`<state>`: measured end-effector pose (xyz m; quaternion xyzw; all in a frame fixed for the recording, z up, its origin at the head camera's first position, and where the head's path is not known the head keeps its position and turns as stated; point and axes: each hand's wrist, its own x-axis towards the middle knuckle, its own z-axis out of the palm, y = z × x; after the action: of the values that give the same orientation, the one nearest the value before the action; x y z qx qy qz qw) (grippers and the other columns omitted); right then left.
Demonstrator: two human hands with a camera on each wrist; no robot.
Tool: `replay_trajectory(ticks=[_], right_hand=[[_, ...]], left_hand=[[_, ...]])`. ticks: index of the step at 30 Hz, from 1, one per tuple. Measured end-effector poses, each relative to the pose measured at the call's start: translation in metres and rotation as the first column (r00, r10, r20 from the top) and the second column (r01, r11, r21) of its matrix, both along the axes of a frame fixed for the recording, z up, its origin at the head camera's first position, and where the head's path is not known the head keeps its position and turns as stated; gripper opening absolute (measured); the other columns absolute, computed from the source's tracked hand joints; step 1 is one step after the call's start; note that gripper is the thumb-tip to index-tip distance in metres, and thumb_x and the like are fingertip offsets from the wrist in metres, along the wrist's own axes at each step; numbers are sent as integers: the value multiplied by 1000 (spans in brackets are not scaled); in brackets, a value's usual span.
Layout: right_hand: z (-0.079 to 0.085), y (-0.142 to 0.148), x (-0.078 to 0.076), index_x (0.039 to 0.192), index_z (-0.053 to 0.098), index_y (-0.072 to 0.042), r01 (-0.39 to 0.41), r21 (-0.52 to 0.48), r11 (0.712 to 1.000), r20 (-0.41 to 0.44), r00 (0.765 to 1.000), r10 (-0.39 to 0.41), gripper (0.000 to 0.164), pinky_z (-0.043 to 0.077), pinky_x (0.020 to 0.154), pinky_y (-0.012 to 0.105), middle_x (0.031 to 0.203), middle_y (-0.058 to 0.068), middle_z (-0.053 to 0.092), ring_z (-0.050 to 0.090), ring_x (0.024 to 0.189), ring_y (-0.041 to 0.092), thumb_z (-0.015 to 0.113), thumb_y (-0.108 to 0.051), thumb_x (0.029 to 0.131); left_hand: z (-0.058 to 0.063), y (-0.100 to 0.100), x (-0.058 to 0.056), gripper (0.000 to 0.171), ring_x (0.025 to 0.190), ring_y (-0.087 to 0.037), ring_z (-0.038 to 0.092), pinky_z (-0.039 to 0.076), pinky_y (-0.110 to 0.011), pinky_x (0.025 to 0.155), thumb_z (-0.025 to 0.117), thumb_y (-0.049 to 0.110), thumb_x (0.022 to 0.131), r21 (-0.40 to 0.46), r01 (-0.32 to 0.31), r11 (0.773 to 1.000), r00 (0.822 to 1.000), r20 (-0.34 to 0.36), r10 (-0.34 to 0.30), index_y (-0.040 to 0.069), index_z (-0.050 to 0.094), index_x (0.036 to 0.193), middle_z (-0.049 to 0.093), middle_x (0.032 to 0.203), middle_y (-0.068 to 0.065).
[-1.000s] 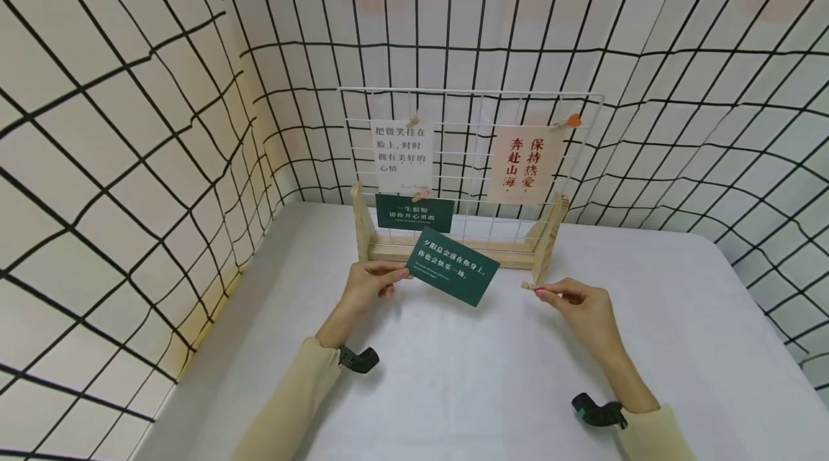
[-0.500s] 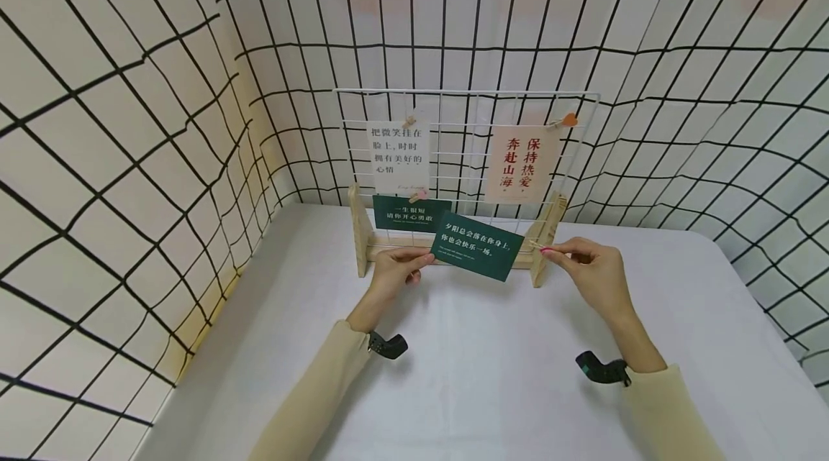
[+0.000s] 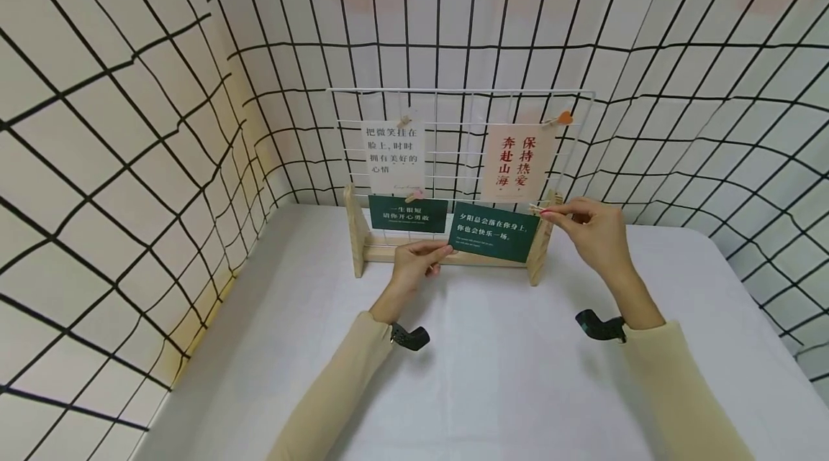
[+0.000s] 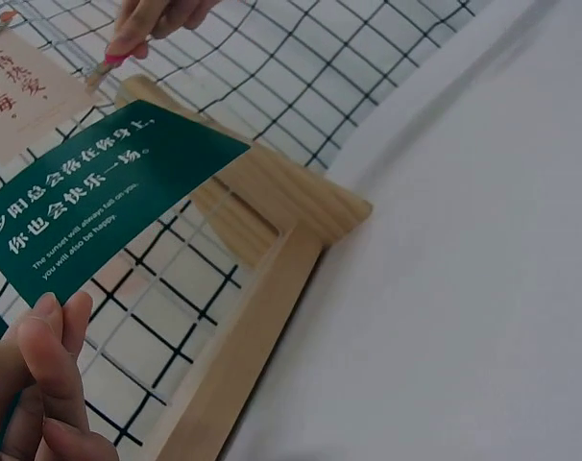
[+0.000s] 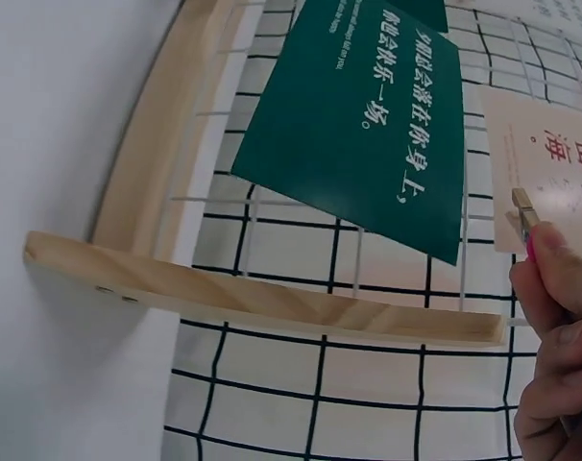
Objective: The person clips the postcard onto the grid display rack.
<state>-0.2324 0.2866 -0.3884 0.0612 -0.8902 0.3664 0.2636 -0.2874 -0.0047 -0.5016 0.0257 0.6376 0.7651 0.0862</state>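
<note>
My left hand (image 3: 414, 265) pinches a dark green card (image 3: 494, 232) with white lettering by its lower left corner. The card stands slightly tilted in front of the lower right part of a white wire grid rack (image 3: 460, 93). Between thumb and finger, my right hand (image 3: 592, 234) holds a small wooden clothespin (image 5: 524, 213) with a pink part. In the head view the clothespin's tip is right at the card's upper right corner. Just above hangs a pale pink card (image 3: 518, 162) with red lettering, held by a clip with an orange heart (image 3: 565, 118).
A white card (image 3: 393, 159) and another green card (image 3: 408, 214) hang on the rack's left side from clips. The rack has wooden feet (image 3: 355, 231) and stands on a white-covered table (image 3: 479, 375). Black wire mesh (image 3: 453, 15) surrounds the back and sides.
My left hand has carried the green card rightward and up to the rack, turning it more level. My right hand has risen with the clothespin to the card's upper right corner.
</note>
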Motion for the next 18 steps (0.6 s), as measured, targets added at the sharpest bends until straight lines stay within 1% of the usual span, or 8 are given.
replay_trajectory(ticks=[4, 9, 11, 14, 18], right_hand=[[9, -1, -8, 99, 83, -3, 1, 56, 998, -12, 1000, -1, 17, 31, 51, 18, 86, 15, 75, 43, 65, 16, 81, -17, 90], [15, 0, -16, 98, 82, -1, 24, 141, 990, -32, 999, -20, 17, 30, 52, 21, 89, 15, 78, 43, 65, 17, 82, -16, 89], [17, 0, -18, 98, 82, 0, 25, 174, 984, -42, 999, -18, 17, 30, 51, 22, 87, 15, 77, 44, 65, 18, 82, -15, 89], [21, 0, -20, 97, 81, 1, 9, 220, 975, -43, 999, 0, 18, 30, 50, 24, 85, 16, 76, 45, 64, 20, 82, -15, 89], [26, 1, -21, 96, 81, 2, -8, 283, 959, -22, 1000, 15, 18, 31, 51, 25, 82, 15, 75, 47, 64, 21, 82, -15, 89]], left_hand=[[-1, 9, -3, 24, 50, -5, 52, 40, -20, 53, 82, 10, 88, 16, -1, 1000, 1000, -17, 1, 0, 79, 110, 81, 93, -12], [-3, 18, -5, 26, 50, -3, 54, 41, -19, 53, 82, 10, 88, 47, -7, 999, 1000, -4, 7, -1, 78, 111, 82, 94, -10], [-3, 21, -5, 26, 49, -3, 54, 40, -19, 52, 81, 9, 89, 62, -12, 998, 1000, 2, 12, -1, 78, 112, 82, 95, -11], [-4, 24, -5, 25, 47, -3, 54, 39, -19, 51, 81, 9, 89, 84, -22, 996, 1000, 2, 22, -2, 78, 111, 81, 97, -13], [-7, 29, -8, 23, 45, -2, 54, 37, -21, 51, 81, 7, 89, 111, -36, 993, 999, -1, 37, -1, 78, 110, 82, 91, -7]])
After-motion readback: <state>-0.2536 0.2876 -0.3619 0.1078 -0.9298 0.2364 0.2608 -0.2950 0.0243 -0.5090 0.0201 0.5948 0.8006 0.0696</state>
